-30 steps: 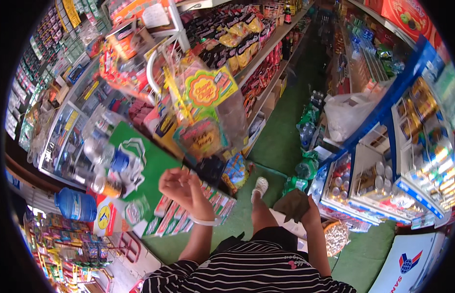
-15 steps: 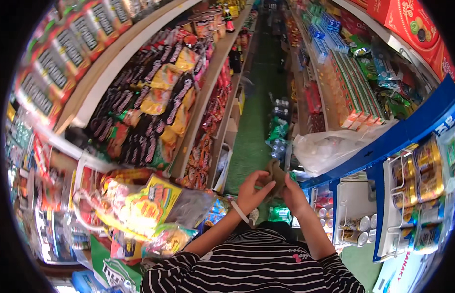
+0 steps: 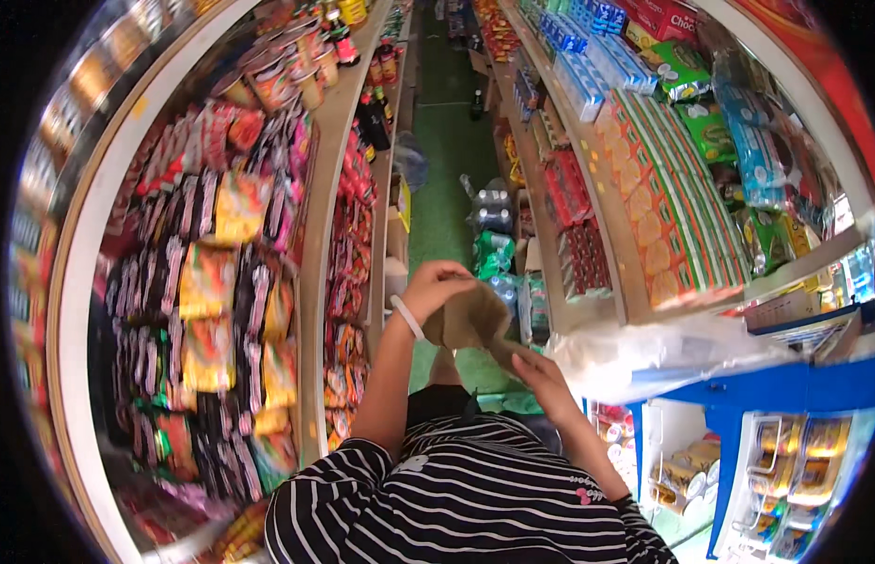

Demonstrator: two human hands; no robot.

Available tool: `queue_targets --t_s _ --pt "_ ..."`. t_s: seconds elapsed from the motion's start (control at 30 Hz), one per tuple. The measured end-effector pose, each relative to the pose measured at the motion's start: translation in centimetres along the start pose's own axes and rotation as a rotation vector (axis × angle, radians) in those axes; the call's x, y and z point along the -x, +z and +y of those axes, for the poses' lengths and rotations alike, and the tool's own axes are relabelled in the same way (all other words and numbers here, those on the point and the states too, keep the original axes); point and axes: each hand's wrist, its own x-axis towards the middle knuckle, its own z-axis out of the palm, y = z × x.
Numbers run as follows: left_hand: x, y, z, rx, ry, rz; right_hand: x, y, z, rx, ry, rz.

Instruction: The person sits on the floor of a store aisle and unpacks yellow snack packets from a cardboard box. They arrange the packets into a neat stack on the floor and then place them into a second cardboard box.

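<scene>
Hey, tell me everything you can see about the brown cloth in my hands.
The brown cloth is a plain, olive-brown piece of what looks like soft, thin fabric. It is loosely crumpled, with a broad, folded part by your left hand and a narrower end running down to your right hand. Both hands touch it, holding it up in front of you above the green floor. Its full shape is hidden by the folds.

Left hand (image 3: 441, 289) out ahead of torso (image 3: 456, 498), fingers bent in a grip, pointing right. Right hand (image 3: 547, 383) lower, closer in, fingers angled up-left, pinching. Hands apart. Left forearm (image 3: 383, 381) slants up-right, right forearm (image 3: 595, 453) up-left.
</scene>
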Motion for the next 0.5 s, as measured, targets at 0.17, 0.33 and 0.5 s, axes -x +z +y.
queue_targets --t_s 0.17,0.33,0.5 --pt "-12.0 -7.3 -0.6 -0.671 -0.02 0.265 -6.3 -0.1 -4.6 0.047 -0.049 0.108" --pt "-20.4 -13.7 -1.6 -1.081 -0.289 0.179 -13.3 -0.1 -6.9 0.082 -0.044 0.115" --pt "-27.1 -16.9 -5.3 -1.133 -0.486 0.243 -18.0 -0.4 -8.3 0.21 0.005 0.257"
